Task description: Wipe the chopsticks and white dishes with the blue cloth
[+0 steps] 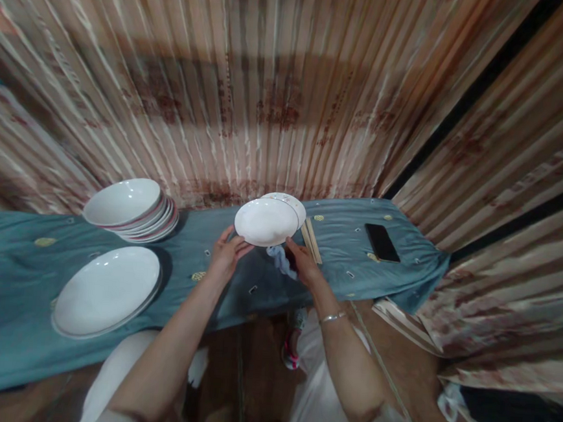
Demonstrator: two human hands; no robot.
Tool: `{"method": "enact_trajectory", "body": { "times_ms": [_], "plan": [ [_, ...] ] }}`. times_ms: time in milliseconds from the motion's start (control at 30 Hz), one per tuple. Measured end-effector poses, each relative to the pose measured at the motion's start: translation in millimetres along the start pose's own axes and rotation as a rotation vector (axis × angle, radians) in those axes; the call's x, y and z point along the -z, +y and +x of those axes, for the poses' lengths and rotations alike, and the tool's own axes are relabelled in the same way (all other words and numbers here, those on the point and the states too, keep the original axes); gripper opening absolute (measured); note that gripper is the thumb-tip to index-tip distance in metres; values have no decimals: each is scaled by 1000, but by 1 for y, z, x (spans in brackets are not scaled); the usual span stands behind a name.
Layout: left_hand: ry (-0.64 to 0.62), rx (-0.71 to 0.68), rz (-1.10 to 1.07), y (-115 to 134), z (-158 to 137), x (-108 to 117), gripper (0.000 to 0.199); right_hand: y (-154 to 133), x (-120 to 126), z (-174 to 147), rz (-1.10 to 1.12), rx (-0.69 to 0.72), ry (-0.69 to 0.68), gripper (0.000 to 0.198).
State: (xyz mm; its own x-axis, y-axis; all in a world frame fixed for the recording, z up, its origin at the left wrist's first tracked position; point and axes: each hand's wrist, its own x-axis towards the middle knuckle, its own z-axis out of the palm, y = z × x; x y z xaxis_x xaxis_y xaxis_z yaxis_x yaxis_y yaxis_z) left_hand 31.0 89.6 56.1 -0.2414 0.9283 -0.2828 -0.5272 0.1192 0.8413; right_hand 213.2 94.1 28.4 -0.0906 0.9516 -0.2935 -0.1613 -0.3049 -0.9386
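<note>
Both of my hands hold a white plate above the table by its near rim. My left hand grips its lower left edge, and my right hand has its lower right edge. Partly covered behind it is a second white plate with a small floral pattern. A light blue cloth lies beneath, close to my right hand. Just right of the plates rests a bundle of chopsticks.
On the left stands a stack of white bowls, with large white plates in front of it. A black phone lies toward the right end of the blue cloth-covered table. Pleated curtains hang behind.
</note>
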Motion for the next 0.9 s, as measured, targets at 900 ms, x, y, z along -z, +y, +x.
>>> {"method": "enact_trajectory", "body": {
  "times_ms": [900],
  "plan": [
    [-168, 39, 453, -6, 89, -33, 60, -14, 8, 53, 87, -21, 267, 23]
  ]
}}
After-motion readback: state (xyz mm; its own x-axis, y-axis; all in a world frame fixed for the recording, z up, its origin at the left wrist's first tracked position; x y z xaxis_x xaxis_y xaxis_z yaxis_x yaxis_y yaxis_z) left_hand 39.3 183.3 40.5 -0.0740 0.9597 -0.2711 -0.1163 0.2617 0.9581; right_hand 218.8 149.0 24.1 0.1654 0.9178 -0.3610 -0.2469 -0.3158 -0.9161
